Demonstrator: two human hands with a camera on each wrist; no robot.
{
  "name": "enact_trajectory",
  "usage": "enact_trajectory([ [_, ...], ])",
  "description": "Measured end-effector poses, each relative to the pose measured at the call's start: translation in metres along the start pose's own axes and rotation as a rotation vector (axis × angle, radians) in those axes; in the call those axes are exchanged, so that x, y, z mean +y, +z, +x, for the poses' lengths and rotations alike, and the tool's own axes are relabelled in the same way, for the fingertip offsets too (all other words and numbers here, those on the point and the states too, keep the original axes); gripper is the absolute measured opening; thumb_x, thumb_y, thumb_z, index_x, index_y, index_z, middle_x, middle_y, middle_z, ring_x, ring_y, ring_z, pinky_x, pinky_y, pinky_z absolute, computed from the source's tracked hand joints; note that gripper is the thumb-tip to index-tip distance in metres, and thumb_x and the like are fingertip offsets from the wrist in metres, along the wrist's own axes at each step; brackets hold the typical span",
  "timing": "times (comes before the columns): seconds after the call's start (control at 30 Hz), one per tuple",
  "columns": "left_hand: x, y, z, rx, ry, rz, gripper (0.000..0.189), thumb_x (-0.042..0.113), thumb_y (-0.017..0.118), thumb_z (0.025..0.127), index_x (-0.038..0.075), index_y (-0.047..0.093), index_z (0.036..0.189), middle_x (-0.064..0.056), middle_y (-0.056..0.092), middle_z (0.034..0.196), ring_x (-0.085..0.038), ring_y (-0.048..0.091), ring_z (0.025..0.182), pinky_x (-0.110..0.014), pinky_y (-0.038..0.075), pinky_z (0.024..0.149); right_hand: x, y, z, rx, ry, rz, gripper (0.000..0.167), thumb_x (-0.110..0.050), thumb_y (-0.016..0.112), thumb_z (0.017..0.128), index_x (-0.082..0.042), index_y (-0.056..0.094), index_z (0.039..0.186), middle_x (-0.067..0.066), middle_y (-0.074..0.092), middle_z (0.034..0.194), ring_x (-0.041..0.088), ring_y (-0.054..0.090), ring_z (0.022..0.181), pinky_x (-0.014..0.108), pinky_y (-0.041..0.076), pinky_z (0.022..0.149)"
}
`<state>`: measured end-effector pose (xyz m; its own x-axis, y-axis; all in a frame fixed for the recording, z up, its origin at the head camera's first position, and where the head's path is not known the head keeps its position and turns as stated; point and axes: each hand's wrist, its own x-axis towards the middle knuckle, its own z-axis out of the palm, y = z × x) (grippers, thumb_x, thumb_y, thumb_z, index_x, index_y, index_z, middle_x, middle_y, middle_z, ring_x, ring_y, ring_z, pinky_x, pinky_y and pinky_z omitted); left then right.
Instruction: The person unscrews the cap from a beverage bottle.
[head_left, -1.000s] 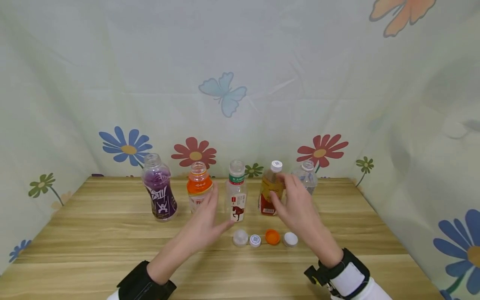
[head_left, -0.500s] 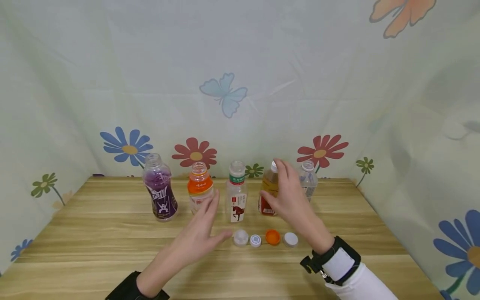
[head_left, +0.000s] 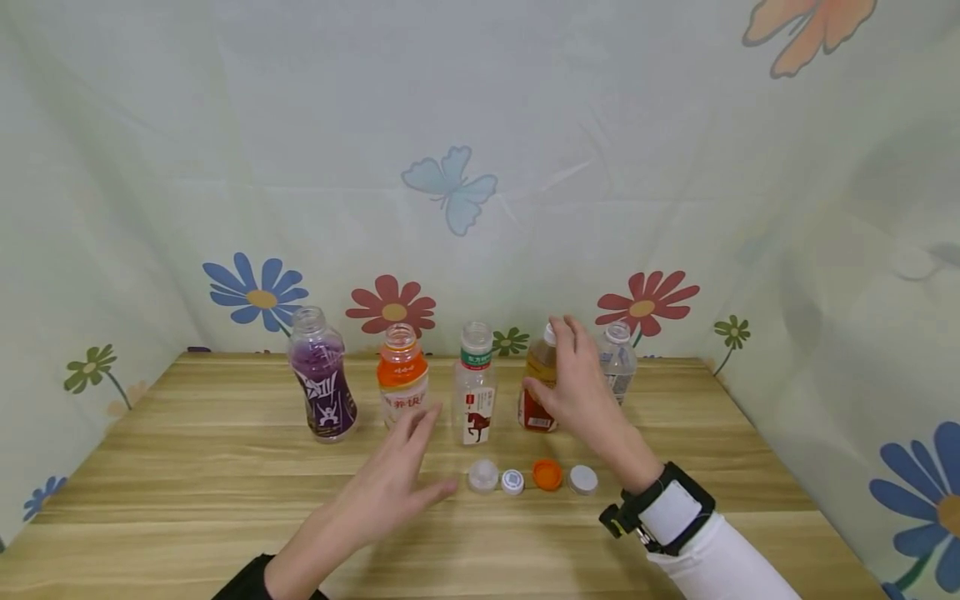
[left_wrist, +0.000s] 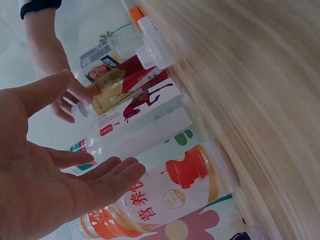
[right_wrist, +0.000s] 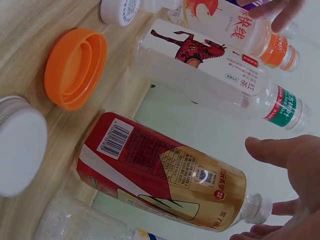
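My right hand (head_left: pixel 588 400) is at the top of a bottle with a red and gold label (head_left: pixel 536 408), which stands upright with a white cap (right_wrist: pixel 262 209) on its neck. In the right wrist view the fingers reach behind that cap, while the thumb stays apart from the bottle. My left hand (head_left: pixel 382 492) hovers with fingers spread, holding nothing, in front of an orange-necked bottle (head_left: pixel 402 375). Between the hands stands a clear bottle with a horse label (head_left: pixel 475 408). Both of these bottles have uncapped necks.
Loose caps lie in a row nearer me: a translucent one (head_left: pixel 483 476), a small white one (head_left: pixel 512 482), an orange one (head_left: pixel 547 475) and a white one (head_left: pixel 582 479). A purple bottle (head_left: pixel 324 383) stands far left, a clear bottle (head_left: pixel 618 362) at right. Patterned cloth (head_left: pixel 480 108) hangs behind.
My right hand has risen from the side of the red and gold bottle to its cap. The left hand has drawn back slightly toward me, away from the orange-necked bottle.
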<state>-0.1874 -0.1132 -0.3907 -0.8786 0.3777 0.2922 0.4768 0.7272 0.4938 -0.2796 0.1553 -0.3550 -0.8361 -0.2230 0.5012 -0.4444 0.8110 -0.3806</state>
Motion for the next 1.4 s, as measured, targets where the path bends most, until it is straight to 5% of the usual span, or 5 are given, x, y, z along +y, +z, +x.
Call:
enact_trajectory([
  [0.8, -0.003, 0.0, -0.003, -0.032, -0.02, 0.01, 0.093, 0.031, 0.085, 0.087, 0.003, 0.033, 0.159, -0.018, 0.039, 0.155, -0.036, 0.043, 0.14, -0.053, 0.036, 0.114, 0.005, 0.006, 0.003, -0.06, 0.062, 0.063, 0.083, -0.002, 0.079, 0.089, -0.006, 0.03, 0.156, 0.028, 0.042, 0.146, 0.045, 0.052, 0.126, 0.06, 0.049, 0.099],
  [1.4, -0.004, 0.001, -0.001, -0.059, -0.039, 0.018, 0.093, 0.035, 0.083, 0.088, 0.006, 0.032, 0.16, -0.019, 0.038, 0.156, -0.037, 0.043, 0.14, -0.054, 0.037, 0.114, -0.007, -0.006, -0.007, 0.082, -0.039, 0.129, 0.081, 0.001, 0.083, 0.084, 0.0, 0.037, 0.15, 0.029, 0.048, 0.14, 0.044, 0.054, 0.122, 0.056, 0.053, 0.096],
])
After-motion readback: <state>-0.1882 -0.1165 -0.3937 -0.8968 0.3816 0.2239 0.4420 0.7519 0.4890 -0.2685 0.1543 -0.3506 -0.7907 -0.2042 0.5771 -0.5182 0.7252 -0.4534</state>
